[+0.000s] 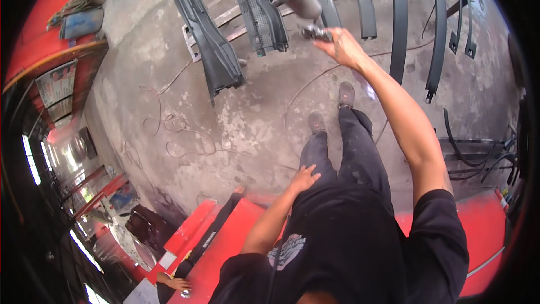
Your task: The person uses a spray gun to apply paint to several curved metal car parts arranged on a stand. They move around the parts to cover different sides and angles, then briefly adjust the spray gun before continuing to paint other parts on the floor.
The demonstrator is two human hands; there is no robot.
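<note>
My right hand (345, 49) is closed around the handle of a spray gun (308, 5), held out ahead of me with its silvery metal cup uppermost. Just beyond and beside the gun lie dark plastic trim parts: a perforated panel (257, 14), a long ribbed panel (209, 42) further left, and several narrow strips (398, 22) to the right. The gun appears apart from them, though its cup overlaps their edges in view. My left hand (305, 179) hangs by my left thigh with its fingers apart, holding nothing.
A metal rack (230, 16) carries the trim parts. A thin hose (292, 98) snakes over the stained concrete floor. Behind me stands a red bench (239, 228), where another person's hand (179, 285) rests at lower left. More black parts (469, 155) are at right.
</note>
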